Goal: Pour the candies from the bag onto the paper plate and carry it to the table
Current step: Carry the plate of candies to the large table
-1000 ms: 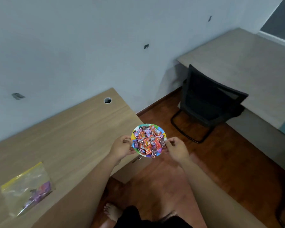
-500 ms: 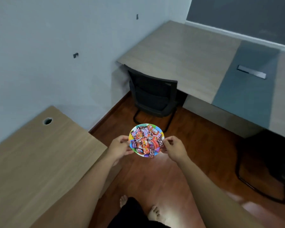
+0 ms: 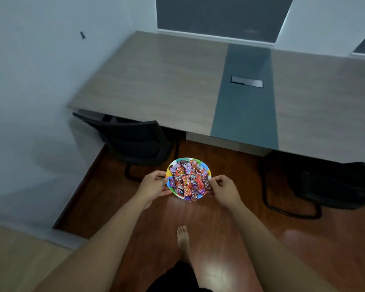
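A small colourful paper plate [image 3: 207, 170] heaped with wrapped candies [image 3: 188, 180] hangs level over the wooden floor, in front of me. My left hand [image 3: 154, 185] pinches its left rim and my right hand [image 3: 224, 189] pinches its right rim. The long grey-brown table [image 3: 160, 81] with a dark centre strip lies straight ahead, beyond the plate. The candy bag is out of view.
A black chair [image 3: 133, 140] is tucked under the table's left end and another black chair [image 3: 333, 186] stands at the right. A corner of the light wooden desk [image 3: 15, 260] shows at the lower left. My bare foot [image 3: 182, 239] is on the floor.
I have turned right, away from the wooden desk and the bag, which left view. The long table now fills the view ahead. Both hands keep holding the plate.
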A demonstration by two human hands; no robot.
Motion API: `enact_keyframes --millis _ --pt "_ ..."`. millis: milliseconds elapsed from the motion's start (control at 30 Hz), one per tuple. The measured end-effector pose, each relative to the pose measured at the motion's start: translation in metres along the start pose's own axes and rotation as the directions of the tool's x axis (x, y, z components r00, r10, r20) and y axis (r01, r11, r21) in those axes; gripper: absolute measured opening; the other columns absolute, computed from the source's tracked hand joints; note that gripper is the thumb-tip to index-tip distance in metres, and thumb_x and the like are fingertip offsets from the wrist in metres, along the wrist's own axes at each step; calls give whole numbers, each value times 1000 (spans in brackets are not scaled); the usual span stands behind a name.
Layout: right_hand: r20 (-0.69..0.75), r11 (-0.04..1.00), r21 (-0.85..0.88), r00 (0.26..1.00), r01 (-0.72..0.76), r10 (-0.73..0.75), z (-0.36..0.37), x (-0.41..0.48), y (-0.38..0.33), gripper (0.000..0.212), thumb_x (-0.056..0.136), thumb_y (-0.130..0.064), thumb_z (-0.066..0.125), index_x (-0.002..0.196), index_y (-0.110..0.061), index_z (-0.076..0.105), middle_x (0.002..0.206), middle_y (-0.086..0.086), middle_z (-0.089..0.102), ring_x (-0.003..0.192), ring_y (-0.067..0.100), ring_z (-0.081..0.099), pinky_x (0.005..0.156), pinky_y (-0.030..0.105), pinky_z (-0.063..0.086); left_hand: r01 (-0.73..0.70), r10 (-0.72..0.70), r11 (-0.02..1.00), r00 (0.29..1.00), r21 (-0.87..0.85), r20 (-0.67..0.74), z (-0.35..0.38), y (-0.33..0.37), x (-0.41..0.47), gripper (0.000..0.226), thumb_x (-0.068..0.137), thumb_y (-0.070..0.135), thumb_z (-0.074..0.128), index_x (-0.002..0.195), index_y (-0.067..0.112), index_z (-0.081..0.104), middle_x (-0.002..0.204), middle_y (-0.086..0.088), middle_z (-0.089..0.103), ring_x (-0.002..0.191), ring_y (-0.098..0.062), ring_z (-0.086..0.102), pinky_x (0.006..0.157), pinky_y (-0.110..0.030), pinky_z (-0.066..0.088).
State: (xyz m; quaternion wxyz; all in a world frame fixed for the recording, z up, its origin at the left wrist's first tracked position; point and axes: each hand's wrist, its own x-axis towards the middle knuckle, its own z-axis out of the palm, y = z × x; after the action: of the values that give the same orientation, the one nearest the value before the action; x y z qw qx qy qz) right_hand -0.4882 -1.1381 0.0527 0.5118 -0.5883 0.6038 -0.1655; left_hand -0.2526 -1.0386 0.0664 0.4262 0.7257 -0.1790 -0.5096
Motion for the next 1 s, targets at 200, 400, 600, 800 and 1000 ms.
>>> enact_keyframes --millis 200,400,600,800,1000 --pt "-82 997 44 994 -64 68 -53 79 -5 18 106 -26 61 107 -9 65 93 7 79 73 16 80 69 34 68 -11 6 998 997 58 80 66 60 75 13 103 16 67 115 18 69 116 -11 77 100 -23 80 83 -39 68" --pt "-177 987 132 978 -89 112 -106 160 -2 15 105 -24 64 98 -11 66 89 10 79 69 18 80 75 46 69 -30 12 993 987 110 163 133 119 148 13 103 15 66 115 19 69 117 -12 75 103 -26 79 83 -39 68" --pt "-205 976 191 968 -109 148 -156 234 8 15 105 -24 64 95 -13 64 91 16 79 74 30 81 75 49 69 -4 -28 988 978 154 206 196 162 214 13 105 11 61 115 14 69 118 -16 76 100 -28 80 84 -41 68" --pt "-145 970 219 979 -108 142 -215 324 3 14 107 -20 60 99 -9 60 94 20 77 73 29 78 76 46 68 11 -39 988 983 155 181 262 205 276 16 105 12 60 119 13 68 114 -13 78 99 -26 81 88 -45 67" --pt "-119 982 166 987 -86 106 -264 407 -14 13 107 -20 60 98 -10 59 95 17 76 68 20 75 59 25 64 21 -44 986 990 164 137 314 249 329 15 102 11 63 116 14 68 112 -14 78 95 -28 80 85 -43 68"
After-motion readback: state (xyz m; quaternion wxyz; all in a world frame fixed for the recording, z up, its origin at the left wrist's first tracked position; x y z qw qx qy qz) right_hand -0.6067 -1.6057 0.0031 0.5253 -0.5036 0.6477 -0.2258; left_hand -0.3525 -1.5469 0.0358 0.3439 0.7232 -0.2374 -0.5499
